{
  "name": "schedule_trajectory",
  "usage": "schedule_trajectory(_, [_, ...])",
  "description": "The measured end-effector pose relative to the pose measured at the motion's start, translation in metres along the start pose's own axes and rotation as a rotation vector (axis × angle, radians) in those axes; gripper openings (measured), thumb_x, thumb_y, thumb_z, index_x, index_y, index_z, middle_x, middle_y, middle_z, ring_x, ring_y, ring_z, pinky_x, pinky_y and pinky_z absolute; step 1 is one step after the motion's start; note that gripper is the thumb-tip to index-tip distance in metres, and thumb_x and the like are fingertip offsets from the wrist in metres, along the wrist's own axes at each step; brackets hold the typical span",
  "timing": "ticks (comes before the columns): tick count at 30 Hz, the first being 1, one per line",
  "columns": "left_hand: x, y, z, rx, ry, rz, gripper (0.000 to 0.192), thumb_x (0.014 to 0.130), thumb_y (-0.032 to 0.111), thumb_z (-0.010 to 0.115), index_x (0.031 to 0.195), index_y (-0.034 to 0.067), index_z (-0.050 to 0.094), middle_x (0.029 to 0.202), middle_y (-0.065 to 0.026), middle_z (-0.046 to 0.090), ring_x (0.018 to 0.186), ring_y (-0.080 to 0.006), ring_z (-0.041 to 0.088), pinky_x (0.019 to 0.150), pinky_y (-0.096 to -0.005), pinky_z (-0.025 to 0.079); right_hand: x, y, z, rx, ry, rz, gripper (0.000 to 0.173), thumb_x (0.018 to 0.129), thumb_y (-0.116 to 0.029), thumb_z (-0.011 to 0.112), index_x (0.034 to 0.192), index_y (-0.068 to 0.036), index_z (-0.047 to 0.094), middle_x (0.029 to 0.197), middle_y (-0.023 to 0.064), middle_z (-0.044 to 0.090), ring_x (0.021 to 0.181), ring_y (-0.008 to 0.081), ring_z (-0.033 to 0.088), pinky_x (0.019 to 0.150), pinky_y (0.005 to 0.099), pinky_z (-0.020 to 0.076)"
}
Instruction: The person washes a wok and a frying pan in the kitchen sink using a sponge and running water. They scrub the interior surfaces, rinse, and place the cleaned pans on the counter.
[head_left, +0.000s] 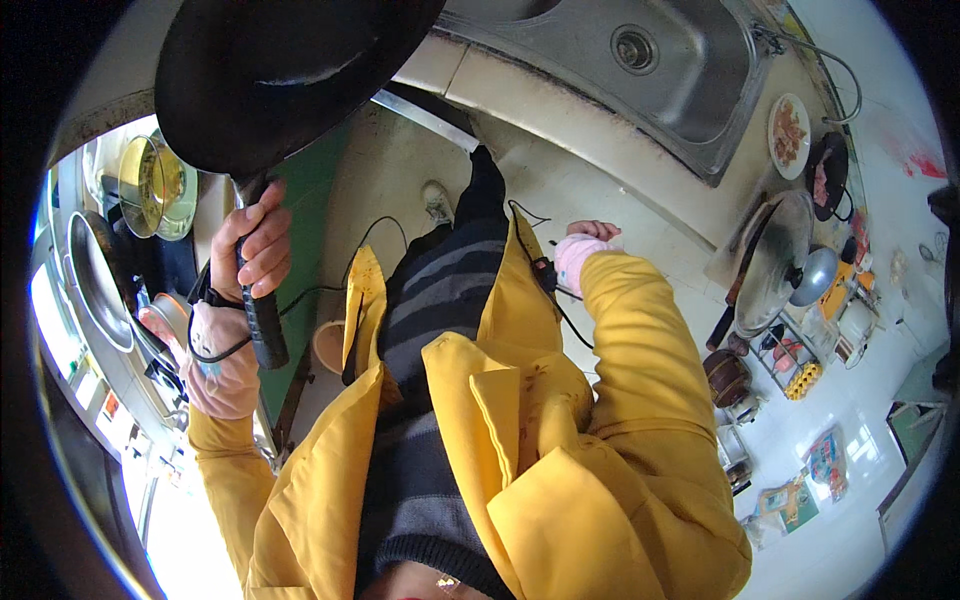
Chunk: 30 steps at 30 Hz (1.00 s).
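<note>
My left hand grips the black ribbed handle of a large black pan. The pan is lifted at the upper left, in front of the counter edge, and its dark surface shows one bright highlight. My right hand hangs low beside my body, over the floor, below a pink cuff. Its fingers look curled, and the palm side is hidden, so whether it holds anything is unclear. Straight ahead is a stainless steel sink with a round drain.
On the right counter are a plate of food pieces, a black dish with meat and a lidded wok. Glass bowls and another pan stand at the left. A bucket and a black cable are low down.
</note>
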<state>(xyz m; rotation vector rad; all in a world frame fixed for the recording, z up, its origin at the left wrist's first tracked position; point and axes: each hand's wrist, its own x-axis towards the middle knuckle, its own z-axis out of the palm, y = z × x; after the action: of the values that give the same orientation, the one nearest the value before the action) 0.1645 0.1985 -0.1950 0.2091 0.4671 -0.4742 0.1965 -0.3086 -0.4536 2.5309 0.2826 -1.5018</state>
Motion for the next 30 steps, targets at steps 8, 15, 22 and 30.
schedule_trajectory(8, [0.003,-0.002,-0.001,0.033,-0.020,0.014,0.005,0.101,0.014,0.045,0.102,0.010,0.042,0.059,0.0000,0.042,0.035,-0.0099,0.041,0.031,-0.0265,0.039,0.039,-0.035,0.016,0.021,0.011,-0.042,0.017,0.086,-0.029,0.065,0.093,-0.015,0.073,0.093,0.0069,0.073,0.085,0.0222,0.070,0.063,0.0427,0.0570])
schedule_trajectory(15, [0.003,-0.006,0.002,0.031,0.022,0.036,0.007,0.100,0.013,0.048,0.105,0.009,0.045,0.058,0.0006,0.043,0.035,-0.0096,0.041,0.031,-0.0257,0.038,0.047,-0.058,0.026,-0.030,-0.045,-0.089,0.017,0.085,-0.029,0.065,0.093,-0.015,0.073,0.093,0.0070,0.073,0.085,0.0226,0.070,0.064,0.0421,0.0570])
schedule_trajectory(22, [0.004,-0.005,0.012,0.008,0.066,0.070,0.013,0.099,0.013,0.050,0.100,0.010,0.037,0.057,-0.0009,0.044,0.035,-0.0106,0.044,0.029,-0.0263,0.041,-0.026,0.054,0.049,-0.249,-0.419,-0.045,0.017,0.085,-0.029,0.065,0.093,-0.015,0.073,0.093,0.0071,0.073,0.085,0.0230,0.070,0.064,0.0415,0.0570])
schedule_trajectory(30, [0.000,-0.003,0.013,0.020,0.081,0.041,0.009,0.099,0.014,0.050,0.103,0.009,0.043,0.058,0.0007,0.043,0.035,-0.0089,0.042,0.030,-0.0256,0.039,-0.022,0.023,0.095,-0.089,-0.411,-0.034,0.018,0.085,-0.029,0.065,0.093,-0.016,0.073,0.093,0.0073,0.073,0.085,0.0234,0.070,0.064,0.0408,0.0569])
